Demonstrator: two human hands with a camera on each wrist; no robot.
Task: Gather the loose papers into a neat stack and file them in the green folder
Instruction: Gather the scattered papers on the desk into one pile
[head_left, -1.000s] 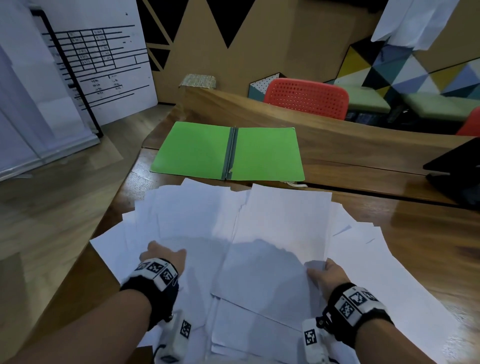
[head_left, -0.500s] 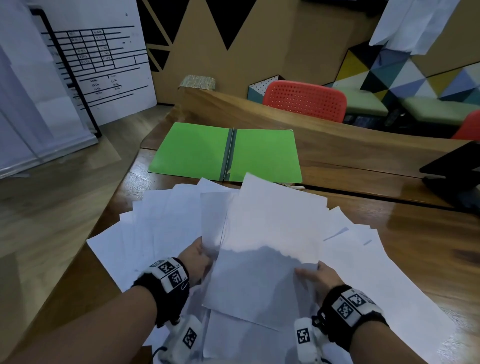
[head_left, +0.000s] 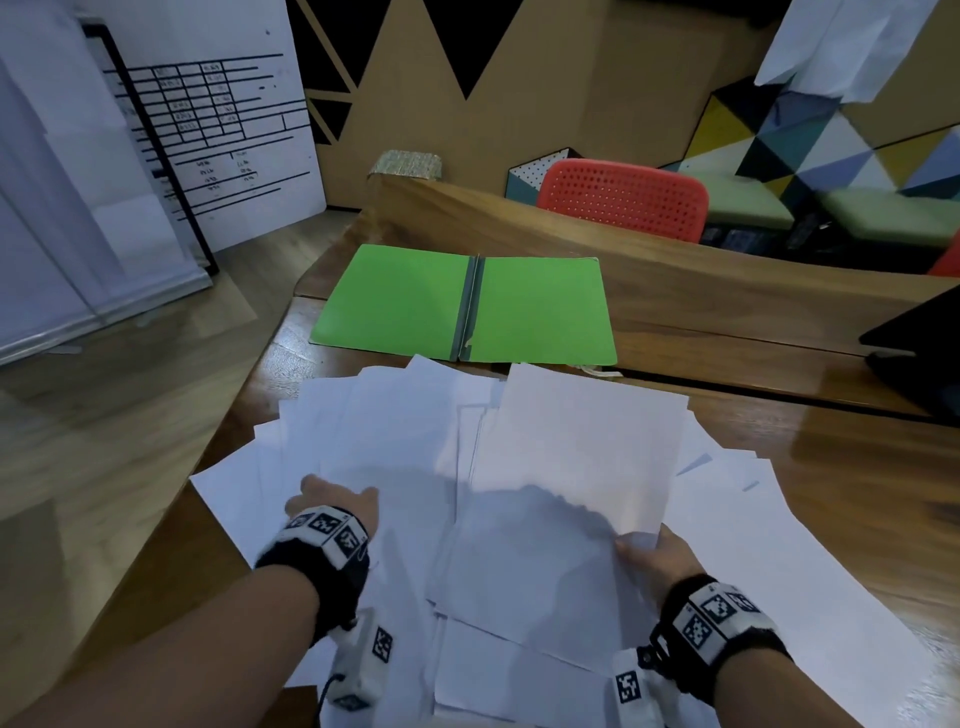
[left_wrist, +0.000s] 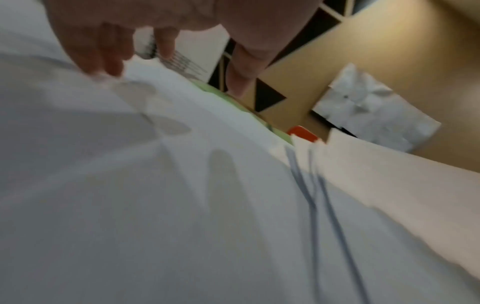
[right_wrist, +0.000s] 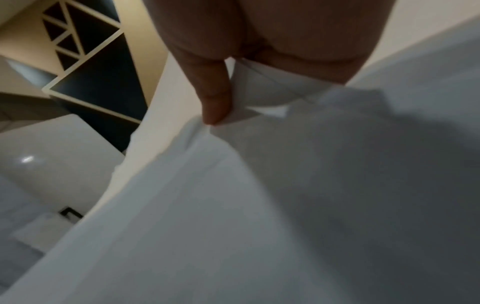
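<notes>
Paper is under both my wrists, loose white sheets fanned across the near part of the counter (head_left: 857, 467), and the next move depends on which way the uncollected ones lie from each hand. My right hand (head_left: 652, 558) pinches the near right corner of a small gathered bundle (head_left: 571, 467); in the right wrist view the thumb (right_wrist: 215, 98) presses on top of the sheets with the fingers hidden beneath, and the bundle tilts up off the pile with its long axis running toward 12 o'clock. My left hand (head_left: 330, 501) hovers low over the left spread of papers (head_left: 363, 426), fingers (left_wrist: 109, 51) relaxed and slightly apart, holding nothing; whether the tips touch the sheet is too blurred to tell. From that hand the loose sheets fan out from 9 o'clock round to 12, so I judge it the nearer hand for sweeping them in toward the bundle at its 3 o'clock. More sheets lie flat beyond my right hand at 2 to 4 o'clock, well apart from my left. Farther off at 12 o'clock the green folder (head_left: 405, 301) lies open and flat, spine pointing straight away from me, its near edge just beyond the farthest sheets and both leaves still bare, so filing looks a good way off.
</notes>
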